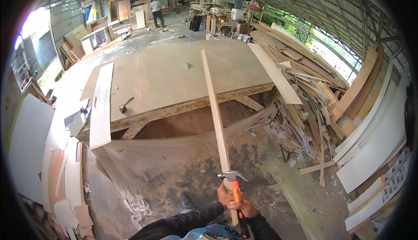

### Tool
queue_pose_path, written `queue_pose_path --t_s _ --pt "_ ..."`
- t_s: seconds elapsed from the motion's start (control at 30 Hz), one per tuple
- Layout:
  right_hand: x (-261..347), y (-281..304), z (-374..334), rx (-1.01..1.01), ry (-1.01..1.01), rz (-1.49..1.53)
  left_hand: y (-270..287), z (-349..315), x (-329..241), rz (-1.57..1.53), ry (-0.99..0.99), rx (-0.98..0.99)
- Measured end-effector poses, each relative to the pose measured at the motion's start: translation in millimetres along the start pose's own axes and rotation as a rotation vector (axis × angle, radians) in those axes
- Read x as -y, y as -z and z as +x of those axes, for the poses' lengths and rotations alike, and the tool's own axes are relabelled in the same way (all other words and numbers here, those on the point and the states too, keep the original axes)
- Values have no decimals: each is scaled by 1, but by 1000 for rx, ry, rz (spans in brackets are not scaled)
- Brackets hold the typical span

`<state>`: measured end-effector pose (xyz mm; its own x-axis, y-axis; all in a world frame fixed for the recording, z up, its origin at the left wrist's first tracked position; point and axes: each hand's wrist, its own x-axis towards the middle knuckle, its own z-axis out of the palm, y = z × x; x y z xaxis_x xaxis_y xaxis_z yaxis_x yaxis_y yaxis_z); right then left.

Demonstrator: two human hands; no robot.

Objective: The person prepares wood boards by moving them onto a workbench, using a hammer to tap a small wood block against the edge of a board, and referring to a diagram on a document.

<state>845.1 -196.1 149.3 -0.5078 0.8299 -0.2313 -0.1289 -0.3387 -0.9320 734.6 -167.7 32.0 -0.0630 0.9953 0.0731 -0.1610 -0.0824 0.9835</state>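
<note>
Open-sided and roofed in metal, the workshop spreads out below me, with a big flat worktop [174, 72] of pale board filling the middle of the view and a dusty floor [278, 174] with a crumpled plastic sheet [143, 153] in front of it. At the lower edge I see both hands close together: the left hand [224, 195] is wrapped around the near end of a long thin wooden strip [213, 100], and the right hand [246, 206] is closed around the orange grip of a claw hammer [234, 179], whose steel head sits just above the fingers, against the strip. The strip runs up and away from the hands, crossing the near edge of the worktop and reaching toward its far edge. On the worktop's left edge lies a white plank [101, 105], with a small tape measure [123, 107] just beside it. Another pale plank [274, 72] lies along the right edge. Beyond that edge a heap of scrap wood [313, 92] slopes down, and white panels [374, 144] lean at the far right. A person [156, 10] stands well off at the back.
</note>
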Motion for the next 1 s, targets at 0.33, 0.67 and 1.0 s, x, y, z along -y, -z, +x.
queue_pose_path --t_s 0.33,0.67,1.0 --pt "10 -93 140 362 175 -890 99 50 15 41 66 -115" --pt "26 -94 209 406 0 -166 153 91 20 31 83 -243" --pt "16 -83 302 345 24 -50 218 178 14 -130 94 -416"
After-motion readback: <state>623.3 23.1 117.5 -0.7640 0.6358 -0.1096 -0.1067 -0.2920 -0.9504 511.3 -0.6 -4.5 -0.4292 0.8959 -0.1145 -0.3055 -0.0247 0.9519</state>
